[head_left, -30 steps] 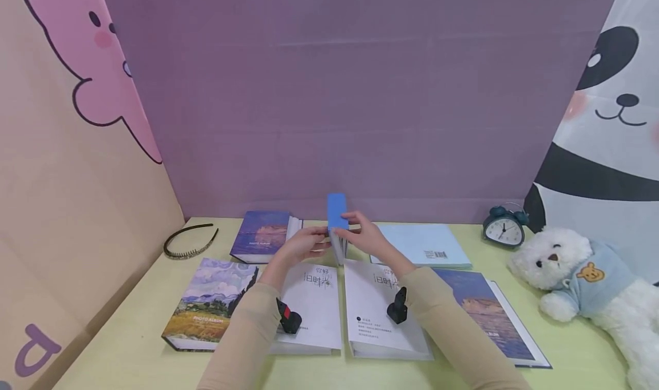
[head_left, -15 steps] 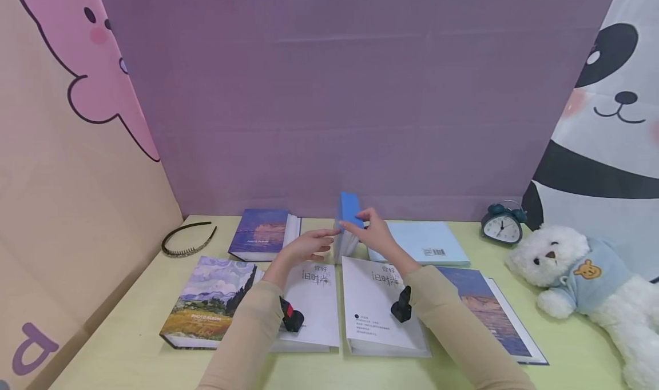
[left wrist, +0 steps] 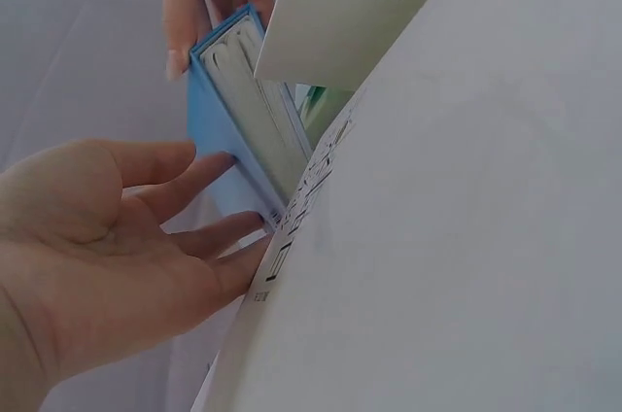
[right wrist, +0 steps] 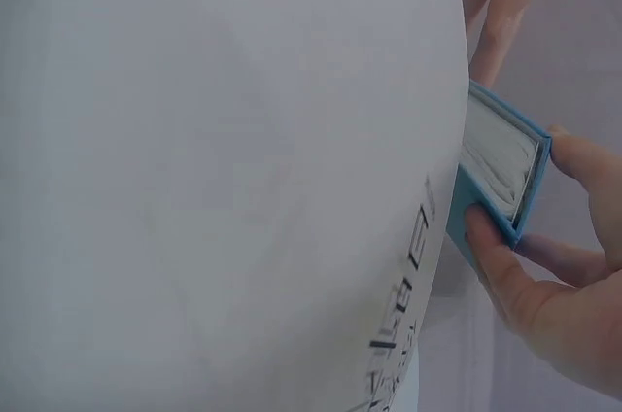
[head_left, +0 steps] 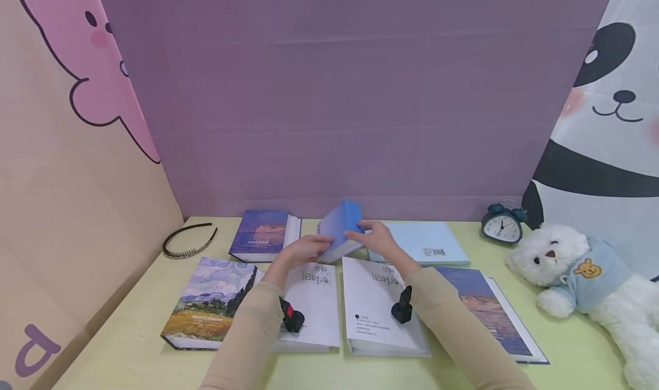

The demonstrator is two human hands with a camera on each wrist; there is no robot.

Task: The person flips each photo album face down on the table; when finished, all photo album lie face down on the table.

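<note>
A small blue photo album (head_left: 336, 230) leans to the left at the back middle of the table, its spine up and to the right. My right hand (head_left: 380, 239) pinches it at the spine; the right wrist view shows fingers (right wrist: 510, 286) on the covers either side of the album's spine end (right wrist: 533, 179). From the left, my left hand (head_left: 301, 251) reaches under the tilted cover. Its extended fingertips touch the cover in the left wrist view, where the page edges (left wrist: 243, 82) show. Two white albums (head_left: 314, 298) (head_left: 383, 310) lie in front, below my wrists.
A purple sunset album (head_left: 259, 233) lies back left, a landscape album (head_left: 211, 304) front left. On the right are a pale blue book (head_left: 422, 238) and another sunset album (head_left: 486, 304). A headband (head_left: 187, 247), alarm clock (head_left: 501, 227) and plush bear (head_left: 587, 281) sit at the sides.
The blue album has gone from standing upright to leaning left, after shifting slightly right. My right hand has moved right with it; my left hand has come under its cover.
</note>
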